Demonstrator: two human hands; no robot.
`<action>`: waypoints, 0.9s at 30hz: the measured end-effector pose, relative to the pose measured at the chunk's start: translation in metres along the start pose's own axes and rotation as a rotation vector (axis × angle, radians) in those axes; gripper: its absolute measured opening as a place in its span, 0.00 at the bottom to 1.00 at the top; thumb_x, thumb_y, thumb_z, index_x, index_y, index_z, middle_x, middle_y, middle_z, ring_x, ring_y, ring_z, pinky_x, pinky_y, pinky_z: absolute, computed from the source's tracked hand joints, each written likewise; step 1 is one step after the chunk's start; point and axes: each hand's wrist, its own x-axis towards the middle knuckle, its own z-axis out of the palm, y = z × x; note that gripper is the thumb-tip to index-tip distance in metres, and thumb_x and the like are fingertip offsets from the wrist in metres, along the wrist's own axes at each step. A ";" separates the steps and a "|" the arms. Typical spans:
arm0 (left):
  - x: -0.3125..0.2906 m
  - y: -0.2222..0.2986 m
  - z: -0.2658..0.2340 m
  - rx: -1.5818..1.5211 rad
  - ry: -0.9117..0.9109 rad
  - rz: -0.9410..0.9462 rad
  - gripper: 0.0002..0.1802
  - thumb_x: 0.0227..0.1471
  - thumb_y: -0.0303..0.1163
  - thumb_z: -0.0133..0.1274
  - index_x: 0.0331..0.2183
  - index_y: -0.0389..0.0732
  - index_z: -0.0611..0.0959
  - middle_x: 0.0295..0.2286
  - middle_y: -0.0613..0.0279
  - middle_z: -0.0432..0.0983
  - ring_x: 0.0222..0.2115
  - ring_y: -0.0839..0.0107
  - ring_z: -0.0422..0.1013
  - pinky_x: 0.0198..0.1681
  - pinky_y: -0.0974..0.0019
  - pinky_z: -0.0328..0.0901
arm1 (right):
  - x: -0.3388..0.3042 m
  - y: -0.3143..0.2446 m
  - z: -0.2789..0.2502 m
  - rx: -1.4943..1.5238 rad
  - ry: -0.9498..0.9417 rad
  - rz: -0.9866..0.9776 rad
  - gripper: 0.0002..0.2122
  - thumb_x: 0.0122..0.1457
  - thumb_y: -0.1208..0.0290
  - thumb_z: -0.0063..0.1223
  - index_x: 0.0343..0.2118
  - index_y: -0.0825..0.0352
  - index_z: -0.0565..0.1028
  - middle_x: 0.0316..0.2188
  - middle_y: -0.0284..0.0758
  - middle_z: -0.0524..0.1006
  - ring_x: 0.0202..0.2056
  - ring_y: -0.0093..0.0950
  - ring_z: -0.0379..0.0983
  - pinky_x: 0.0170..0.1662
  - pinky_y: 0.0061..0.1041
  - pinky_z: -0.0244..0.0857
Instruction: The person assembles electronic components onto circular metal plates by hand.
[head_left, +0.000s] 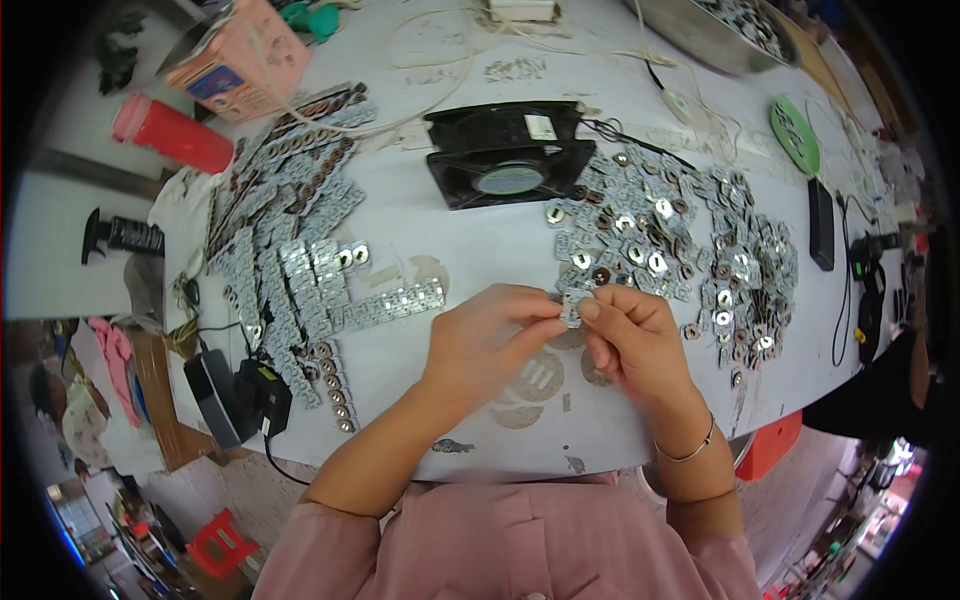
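Note:
Over the middle of the table, a small flat silver-grey metal plate [573, 306] is held between my two hands. My right hand [640, 338] pinches it between thumb and curled fingers. The fingertips of my left hand [480, 335], slightly blurred, close on its left edge. To the right lies a loose heap of similar small metal plates [640, 225], many with round copper-coloured or shiny centres. On the left, more such plates lie in rows and strips [318, 285]; one short row [400, 302] reaches toward my left hand.
Beyond my hands stands a black fan [510, 160]. Around the edges are a red cup [172, 132], a pink box [235, 65], a black spray bottle [122, 236], black adapters [262, 395], a green oval dish [795, 135] and a metal basin [720, 35] of parts. Cables cross the table's far side.

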 end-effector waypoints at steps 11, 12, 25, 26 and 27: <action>-0.001 0.025 -0.070 0.944 -0.006 0.092 0.18 0.41 0.27 0.64 0.38 0.37 0.80 0.38 0.56 0.75 0.39 0.55 0.70 0.44 0.59 0.66 | 0.005 -0.013 -0.019 -0.855 0.543 -0.517 0.06 0.56 0.74 0.59 0.28 0.72 0.76 0.14 0.25 0.70 0.18 0.11 0.59 0.21 0.14 0.54; -0.002 0.025 -0.076 1.062 0.010 0.051 0.19 0.40 0.27 0.64 0.38 0.38 0.80 0.39 0.55 0.75 0.40 0.53 0.69 0.45 0.57 0.65 | 0.005 -0.013 -0.019 -0.854 0.542 -0.520 0.06 0.56 0.74 0.59 0.28 0.72 0.76 0.14 0.25 0.70 0.18 0.11 0.59 0.21 0.14 0.54; 0.003 0.028 -0.034 -0.499 0.166 -0.058 0.12 0.52 0.19 0.55 0.40 0.38 0.74 0.35 0.62 0.75 0.39 0.70 0.74 0.39 0.70 0.69 | -0.002 0.005 0.011 -0.427 -0.261 -0.354 0.06 0.60 0.74 0.52 0.35 0.69 0.78 0.33 0.34 0.78 0.28 0.20 0.72 0.28 0.18 0.65; 0.009 0.032 -0.029 -0.643 0.222 -0.045 0.13 0.54 0.17 0.52 0.41 0.38 0.72 0.35 0.61 0.73 0.40 0.69 0.73 0.40 0.71 0.69 | -0.002 0.005 0.011 -0.426 -0.253 -0.359 0.06 0.60 0.74 0.52 0.35 0.69 0.78 0.33 0.34 0.78 0.28 0.20 0.72 0.28 0.18 0.65; 0.012 0.033 -0.024 -0.644 0.213 -0.042 0.13 0.54 0.17 0.52 0.41 0.38 0.72 0.35 0.61 0.73 0.40 0.69 0.73 0.40 0.71 0.69 | -0.003 0.006 0.012 -0.334 -0.308 -0.332 0.06 0.61 0.74 0.52 0.35 0.69 0.79 0.36 0.35 0.77 0.31 0.20 0.73 0.30 0.18 0.66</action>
